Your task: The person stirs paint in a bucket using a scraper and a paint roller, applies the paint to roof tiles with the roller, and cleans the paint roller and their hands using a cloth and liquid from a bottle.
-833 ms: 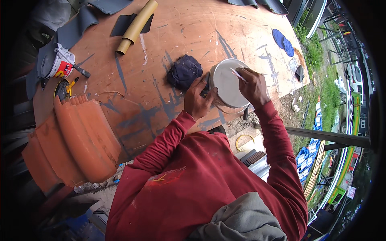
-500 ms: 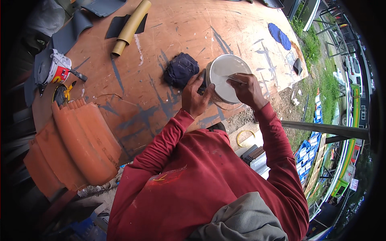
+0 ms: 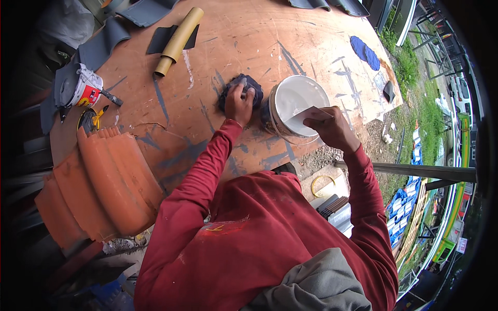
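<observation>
My left hand [image 3: 240,105] has its fingers closed on a bunched dark navy cloth [image 3: 252,83] lying on the wooden board. Right of it stands a round bucket [image 3: 272,106] with a white inside and a thin handle hanging at its near side. Pale, whitish contents show in it, though I cannot tell what they are. My right hand [image 3: 334,128] is at the bucket's near right rim, pinching a small flat, stiff-looking sheet [image 3: 313,114]. The sheet tilts over the opening; its exact kind does not show.
The board [image 3: 218,46] carries a brown cardboard tube [image 3: 180,39], a blue folded cloth [image 3: 364,53] and grey tiles [image 3: 148,11]. Left stand a paint tub [image 3: 85,90] with a brush [image 3: 111,97] and orange roof tiles [image 3: 111,181]. A bar [image 3: 415,170] juts in at right.
My left hand has left the bucket's side and moved left onto the navy cloth. My right hand has come toward the near rim, and the flat sheet is now plainly visible.
</observation>
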### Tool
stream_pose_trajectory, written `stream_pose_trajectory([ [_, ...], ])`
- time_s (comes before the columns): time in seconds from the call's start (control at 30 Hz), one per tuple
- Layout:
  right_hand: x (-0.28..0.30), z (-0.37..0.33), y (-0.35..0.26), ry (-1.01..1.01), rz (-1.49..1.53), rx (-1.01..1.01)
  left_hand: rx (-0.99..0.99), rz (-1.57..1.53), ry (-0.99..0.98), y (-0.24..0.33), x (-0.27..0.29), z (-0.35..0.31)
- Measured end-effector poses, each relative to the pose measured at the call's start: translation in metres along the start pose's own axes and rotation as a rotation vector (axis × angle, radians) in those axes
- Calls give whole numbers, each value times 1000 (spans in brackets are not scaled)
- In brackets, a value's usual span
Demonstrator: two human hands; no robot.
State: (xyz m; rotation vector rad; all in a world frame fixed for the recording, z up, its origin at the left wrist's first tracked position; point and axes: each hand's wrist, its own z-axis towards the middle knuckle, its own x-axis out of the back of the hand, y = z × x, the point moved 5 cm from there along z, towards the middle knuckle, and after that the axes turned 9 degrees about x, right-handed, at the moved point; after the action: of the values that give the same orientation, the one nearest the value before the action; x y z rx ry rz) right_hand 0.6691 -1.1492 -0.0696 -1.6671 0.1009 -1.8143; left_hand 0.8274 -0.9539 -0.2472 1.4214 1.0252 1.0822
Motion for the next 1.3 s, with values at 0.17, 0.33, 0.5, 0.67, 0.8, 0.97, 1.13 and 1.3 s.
stream_pose_trajectory([
  [0.17,10,10,10,173,-134,70,-363,859,27,-46,-15,27],
  [0.33,8,27,25,203,-266,-57,-292,1043,-15,-54,-7,17],
  [0.5,-5,32,23,333,-165,-48,-198,1134,78,-61,17,-7],
  [0.67,-5,20,0,197,-37,-3,-178,1091,141,-74,74,-76],
  [0.8,-3,18,-6,50,34,76,-391,964,471,-96,169,-36],
  [0.97,3,30,2,113,-90,52,-152,1115,801,-102,263,43],
  [1.13,-6,21,0,117,-50,-37,-236,864,560,-92,155,30],
  [1.3,-9,19,-15,63,-53,7,-322,854,225,-70,42,-58],
])
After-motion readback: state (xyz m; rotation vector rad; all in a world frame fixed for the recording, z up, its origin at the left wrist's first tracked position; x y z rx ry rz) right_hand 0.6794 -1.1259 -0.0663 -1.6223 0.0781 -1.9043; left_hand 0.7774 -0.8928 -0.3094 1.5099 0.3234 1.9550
